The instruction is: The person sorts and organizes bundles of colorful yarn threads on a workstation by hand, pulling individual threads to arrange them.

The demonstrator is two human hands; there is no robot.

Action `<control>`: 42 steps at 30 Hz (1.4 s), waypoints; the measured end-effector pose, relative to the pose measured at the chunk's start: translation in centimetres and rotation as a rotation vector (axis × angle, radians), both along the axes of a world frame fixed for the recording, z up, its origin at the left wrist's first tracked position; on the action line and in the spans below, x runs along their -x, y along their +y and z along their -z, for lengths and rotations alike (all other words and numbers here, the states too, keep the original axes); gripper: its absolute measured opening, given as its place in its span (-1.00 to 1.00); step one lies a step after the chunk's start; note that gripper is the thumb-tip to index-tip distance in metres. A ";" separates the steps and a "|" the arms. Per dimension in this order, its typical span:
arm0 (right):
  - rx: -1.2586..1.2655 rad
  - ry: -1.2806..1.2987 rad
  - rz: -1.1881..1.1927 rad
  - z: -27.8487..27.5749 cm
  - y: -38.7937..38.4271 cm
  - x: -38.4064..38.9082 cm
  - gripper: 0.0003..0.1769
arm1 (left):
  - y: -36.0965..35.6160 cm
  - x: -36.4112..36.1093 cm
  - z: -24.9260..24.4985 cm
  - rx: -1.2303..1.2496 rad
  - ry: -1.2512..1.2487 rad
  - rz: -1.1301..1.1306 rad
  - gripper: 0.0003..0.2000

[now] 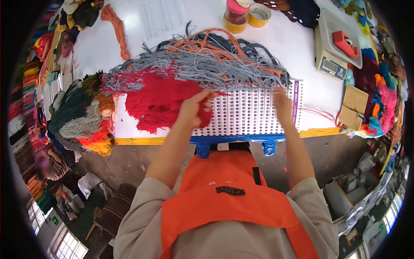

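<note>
My left hand (196, 110) is closed on red yarn at the right edge of a large red yarn bundle (157, 101), with a short end sticking out to the right of the fingers. My right hand (282, 103) is over the right part of a white perforated board (246, 112), near its purple strip (296, 99); its fingers are blurred. Grey and orange yarn strands (207, 58) lie in a heap along the board's upper edge. A blue clamp-like bar (237, 138) runs along the board's near edge.
At the left lie mixed yarn bundles (82, 118). An orange skein (115, 32) is at the upper left. Farther back are a red-lidded jar (236, 16) and tape rolls (259, 15). A scale (331, 64) with a clear tray and cardboard (353, 107) stand right.
</note>
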State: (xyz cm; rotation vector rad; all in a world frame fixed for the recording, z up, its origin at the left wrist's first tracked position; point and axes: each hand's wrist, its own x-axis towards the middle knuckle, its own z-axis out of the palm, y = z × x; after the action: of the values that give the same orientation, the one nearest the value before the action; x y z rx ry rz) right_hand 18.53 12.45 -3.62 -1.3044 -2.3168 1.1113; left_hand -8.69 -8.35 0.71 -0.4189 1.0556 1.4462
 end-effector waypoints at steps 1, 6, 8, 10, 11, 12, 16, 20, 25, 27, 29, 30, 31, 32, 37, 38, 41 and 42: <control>0.045 0.002 -0.081 0.6 -2.2 2.9 -0.83 | 1.8 -1.8 0.7 0.082 0.166 0.057 -0.81; 0.055 -0.054 -0.257 1.6 -5.2 8.1 -0.86 | 5.2 -5.8 5.3 0.290 0.553 0.382 -0.76; 0.005 -0.067 -0.292 1.8 -5.0 8.1 -0.87 | 5.0 -6.6 8.3 0.235 1.089 0.522 -0.73; 0.019 -0.036 -0.286 1.6 -5.0 7.8 -0.87 | 4.8 -6.9 8.9 0.227 1.186 0.552 -0.72; 0.029 -0.005 -0.283 1.5 -5.0 7.7 -0.87 | 4.8 -6.9 9.0 0.219 1.059 0.503 -0.72; 0.081 -0.025 -0.286 1.5 -4.8 7.7 -0.88 | 4.8 -7.0 9.2 0.213 0.930 0.451 -0.72; 0.220 -0.009 -0.216 0.9 -4.7 8.0 -0.87 | 5.7 -5.9 6.1 0.304 0.630 0.572 -0.72; 0.251 0.014 -0.210 0.9 -4.6 7.8 -0.87 | 5.6 -4.7 6.9 0.088 1.025 0.817 -0.75; 0.402 0.044 -0.171 1.4 -4.1 7.2 -0.86 | 4.9 -4.0 3.7 0.080 0.664 0.254 -0.83; 0.427 0.056 -0.183 2.2 -4.0 6.9 -0.84 | 4.1 -4.0 3.4 0.044 0.387 0.175 -0.82; 0.445 0.073 -0.200 1.4 -3.6 7.4 -0.81 | 3.9 -4.4 2.8 -0.131 0.006 0.129 -0.79; 0.518 0.031 -0.214 0.9 -3.3 7.4 -0.79 | 3.9 -4.8 2.5 -0.151 0.004 0.206 -0.80; 0.588 -0.013 -0.228 0.4 -2.9 7.4 -0.76 | 4.5 -5.3 1.6 -0.172 0.001 0.283 -0.80; 0.701 0.217 -0.186 2.0 -3.2 7.1 -0.72 | 4.8 -6.2 3.1 -0.087 0.155 0.402 -0.82; 0.695 0.153 -0.255 3.4 -2.6 6.6 -0.67 | 4.6 -6.8 7.4 -0.088 1.636 0.563 -0.74; 0.561 0.095 -0.272 2.7 -2.8 6.7 -0.67 | 4.4 -6.2 5.5 -0.040 1.657 0.486 -0.70; 0.391 0.001 -0.313 1.6 -2.7 7.4 -0.70 | 2.9 -0.8 -2.1 0.336 0.437 0.339 -0.85; 0.393 0.006 -0.320 1.4 -2.7 7.5 -0.70 | 0.4 2.4 -2.1 0.196 0.370 0.238 -0.87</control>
State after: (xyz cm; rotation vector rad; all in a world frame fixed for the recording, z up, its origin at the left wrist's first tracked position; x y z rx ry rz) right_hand 11.02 9.73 -5.05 -1.0575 -2.4444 1.7402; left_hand -11.11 -7.94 2.85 -0.1567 1.4999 1.2364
